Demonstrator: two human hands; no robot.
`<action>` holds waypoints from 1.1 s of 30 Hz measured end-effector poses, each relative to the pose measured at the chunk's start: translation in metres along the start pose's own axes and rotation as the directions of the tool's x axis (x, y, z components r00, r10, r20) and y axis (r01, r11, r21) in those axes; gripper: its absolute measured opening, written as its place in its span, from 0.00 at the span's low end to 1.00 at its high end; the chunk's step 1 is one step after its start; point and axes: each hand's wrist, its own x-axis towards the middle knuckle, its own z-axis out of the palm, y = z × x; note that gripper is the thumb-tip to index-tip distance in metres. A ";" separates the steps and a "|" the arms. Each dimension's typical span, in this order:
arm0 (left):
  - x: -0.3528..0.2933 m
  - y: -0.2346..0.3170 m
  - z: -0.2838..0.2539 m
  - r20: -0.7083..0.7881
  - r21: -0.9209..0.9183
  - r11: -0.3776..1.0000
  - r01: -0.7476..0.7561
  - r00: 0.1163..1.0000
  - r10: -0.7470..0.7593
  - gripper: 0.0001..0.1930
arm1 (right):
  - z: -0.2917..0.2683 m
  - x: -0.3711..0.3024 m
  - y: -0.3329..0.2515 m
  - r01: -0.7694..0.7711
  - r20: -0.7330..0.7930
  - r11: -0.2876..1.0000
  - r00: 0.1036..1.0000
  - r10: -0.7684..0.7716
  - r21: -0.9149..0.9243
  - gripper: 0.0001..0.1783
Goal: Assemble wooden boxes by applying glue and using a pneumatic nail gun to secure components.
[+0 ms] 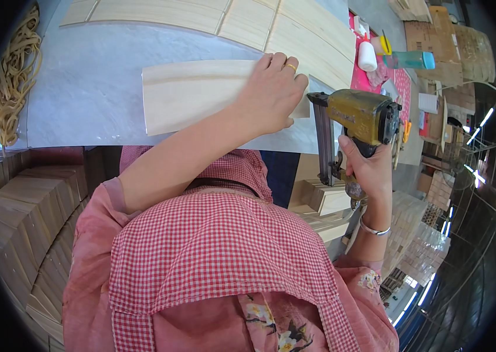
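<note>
A pale rectangular wooden board (195, 94) with a brown grain streak rests on the grey-blue tabletop (83, 76). Across its right end lies my left hand (271, 94), gripping it with bent fingers at the far edge and the thumb toward the near edge. My right hand (368, 167) is wrapped round the handle of a yellow and black nail gun (356, 117). The gun's nose points left, close to the board's right end and my left fingertips. Whether the nose touches the wood I cannot tell.
Grooved wooden panels (242, 26) lie along the table's far side. Rubber bands (16, 76) hang at the far left. A white glue bottle (367, 56) and a teal bottle (406, 60) are at the right. Stacked wooden pieces (36, 205) stand below the table's left side.
</note>
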 end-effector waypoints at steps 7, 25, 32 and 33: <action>0.001 0.000 -0.001 0.003 0.008 1.000 -0.007 1.000 0.007 0.32 | 0.001 0.001 -0.004 -0.027 0.009 1.000 1.000 0.027 0.006 0.10; -0.009 0.003 -0.002 -0.129 0.096 0.993 0.070 0.990 -0.058 0.30 | -0.004 0.052 -0.045 0.014 0.069 0.991 0.998 -0.005 -0.134 0.12; -0.007 0.002 -0.003 -0.081 0.069 0.995 0.066 0.995 -0.060 0.31 | -0.003 0.053 -0.041 0.000 0.068 0.996 0.998 0.006 -0.093 0.13; -0.007 0.002 -0.003 -0.079 0.063 0.996 0.069 0.995 -0.064 0.32 | -0.001 0.052 -0.039 0.001 0.058 0.998 0.998 0.002 -0.062 0.13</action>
